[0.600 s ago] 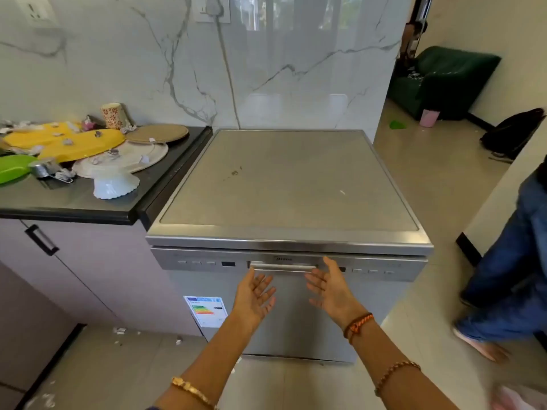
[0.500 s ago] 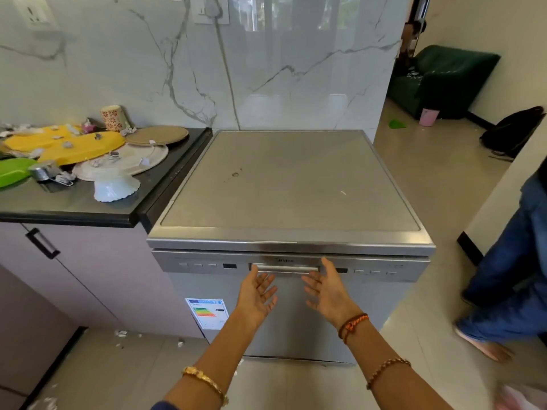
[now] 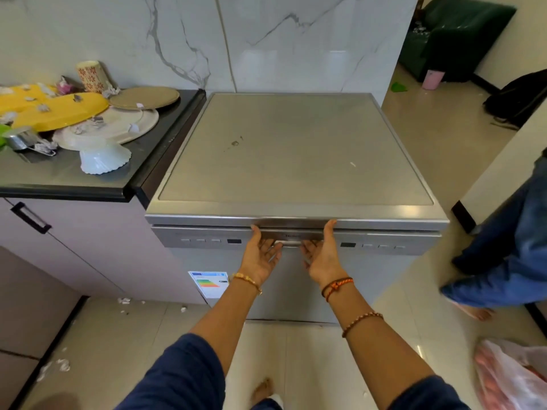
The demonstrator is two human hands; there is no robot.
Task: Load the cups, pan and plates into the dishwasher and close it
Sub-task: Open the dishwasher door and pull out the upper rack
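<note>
While dishwasher stays shut | two hands: left, right | grips hooked under handle

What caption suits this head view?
Both hands, left hand and right hand, reach into the closed dishwasher's door handle.

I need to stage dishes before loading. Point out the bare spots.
The dishwasher top is bare from wall to front edge. The counter has a free strip in front of the white bowl; behind it, plates and the yellow tray crowd together.
</note>
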